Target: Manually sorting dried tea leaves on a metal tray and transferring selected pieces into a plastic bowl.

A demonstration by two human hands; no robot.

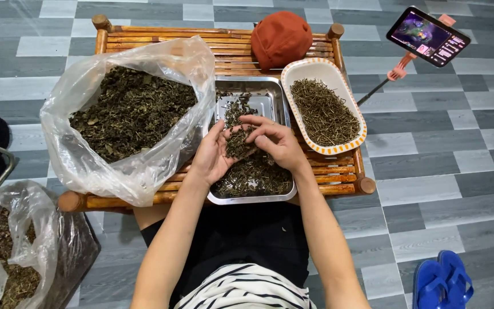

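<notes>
While we sit cross-legged on the tiled floor point(441, 171), both hands are over the steel tray point(270, 97) on the low bamboo table point(224, 54). Our left hand point(211, 154) is cupped palm-up with the fingers loosely curled, holding a little heap of dried herb point(239, 143), and our right hand point(278, 140) has its fingertips pinched down into that same heap, so it's closed on bits of leaf and stem. More loose herb lies in the tray right under the fingers and a bit beyond them. Just past the right fingertips sits the oval dish point(338, 150) with the orange-dotted rim, full of thin stems. Off past the left thumb side is the big clear plastic bag point(115, 68) of leafy stuff, sagging open and leaning on the tray edge. An orange cap point(281, 37) is further out, a tablet on a stand point(428, 35) plays off to the right, and blue sandals point(440, 283) sit by our knee. Risk-wise: the cupped palm isn't much of a container, so tilting it would scatter crumbs onto the table slats, and they'd drop right through the gaps. Bumping that floppy bag could also spill it into the tray.
</notes>
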